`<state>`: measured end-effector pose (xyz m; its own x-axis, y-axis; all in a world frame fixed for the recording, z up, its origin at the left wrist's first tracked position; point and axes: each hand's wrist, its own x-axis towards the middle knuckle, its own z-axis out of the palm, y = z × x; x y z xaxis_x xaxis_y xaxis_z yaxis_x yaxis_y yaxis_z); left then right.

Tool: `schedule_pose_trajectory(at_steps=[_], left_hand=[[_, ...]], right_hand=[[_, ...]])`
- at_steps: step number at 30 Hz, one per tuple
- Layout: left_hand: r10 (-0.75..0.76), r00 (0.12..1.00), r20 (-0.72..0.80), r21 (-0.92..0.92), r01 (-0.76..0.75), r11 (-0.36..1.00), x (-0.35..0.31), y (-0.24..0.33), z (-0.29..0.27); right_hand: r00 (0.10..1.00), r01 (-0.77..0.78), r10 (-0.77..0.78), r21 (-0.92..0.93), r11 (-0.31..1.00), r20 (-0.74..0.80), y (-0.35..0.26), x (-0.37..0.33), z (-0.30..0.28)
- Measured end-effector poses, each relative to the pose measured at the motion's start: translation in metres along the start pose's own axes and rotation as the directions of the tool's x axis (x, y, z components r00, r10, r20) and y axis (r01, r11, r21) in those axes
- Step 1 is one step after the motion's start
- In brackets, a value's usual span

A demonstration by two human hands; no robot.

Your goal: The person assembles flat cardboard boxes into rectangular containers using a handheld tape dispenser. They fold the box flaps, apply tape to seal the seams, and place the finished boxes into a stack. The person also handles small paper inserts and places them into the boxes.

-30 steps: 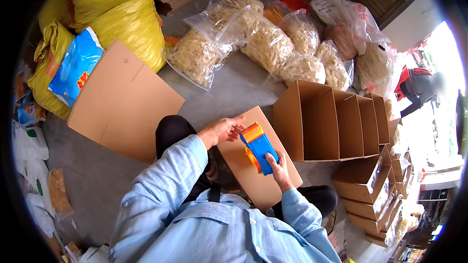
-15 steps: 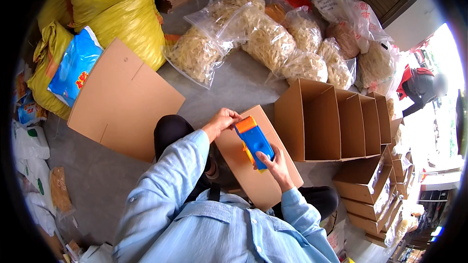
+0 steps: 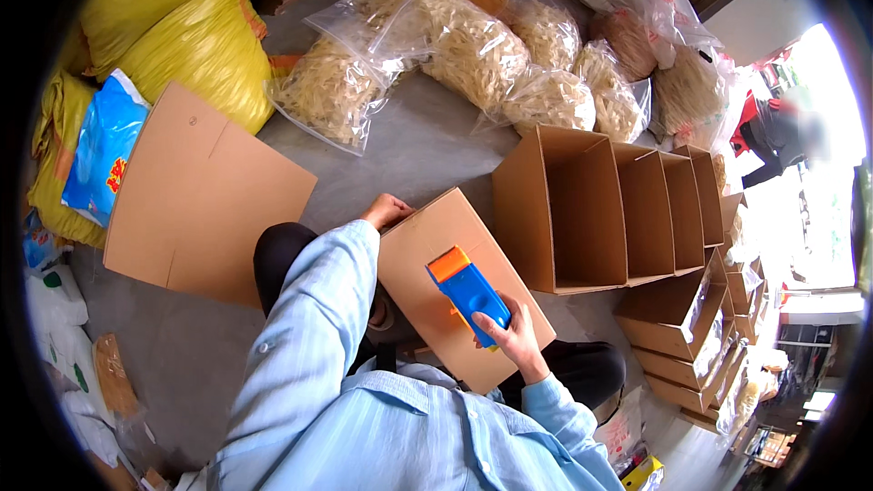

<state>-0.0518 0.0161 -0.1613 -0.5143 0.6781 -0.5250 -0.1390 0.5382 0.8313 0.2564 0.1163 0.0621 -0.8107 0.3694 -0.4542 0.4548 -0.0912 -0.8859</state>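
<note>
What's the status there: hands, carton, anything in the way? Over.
Right hand holds blue-and-orange tape dispenser over carton. Left hand at carton's far edge, contact unclear. Open boxes nearby on the right, not covering the carton.

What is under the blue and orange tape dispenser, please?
Under the tape dispenser, held in the right hand, is a brown cardboard box. The patch directly below is covered; whether they touch cannot be told.

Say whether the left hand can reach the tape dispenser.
Likely yes: nothing visible stands between the left hand, at the edge of the carton, and the tape dispenser in the right hand.
</note>
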Motion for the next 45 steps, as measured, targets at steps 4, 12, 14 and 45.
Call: schedule_pose_trajectory(at_steps=[4, 12, 14, 45], left_hand=[[-0.043, 0.999, 0.000, 0.044, 0.043, 0.998, -0.007, 0.013, 0.000], [-0.367, 0.929, 0.055, -0.372, 0.360, 0.855, 0.018, -0.055, 0.004], [-0.112, 0.984, 0.136, -0.187, 0.137, 0.973, -0.003, 0.001, 0.000], [0.181, 0.983, -0.019, 0.900, -0.062, 0.432, -0.109, 0.118, -0.011]], right_hand=[[1.000, 0.018, -0.018, 0.018, 1.000, 0.004, -0.001, -0.001, 0.000], [0.997, 0.072, -0.073, -0.021, 0.997, -0.027, 0.002, -0.003, 0.005], [0.998, 0.054, -0.054, 0.005, 0.999, -0.034, 0.004, -0.003, 0.002], [0.909, 0.324, -0.377, -0.267, 0.908, -0.178, 0.010, -0.005, -0.001]])
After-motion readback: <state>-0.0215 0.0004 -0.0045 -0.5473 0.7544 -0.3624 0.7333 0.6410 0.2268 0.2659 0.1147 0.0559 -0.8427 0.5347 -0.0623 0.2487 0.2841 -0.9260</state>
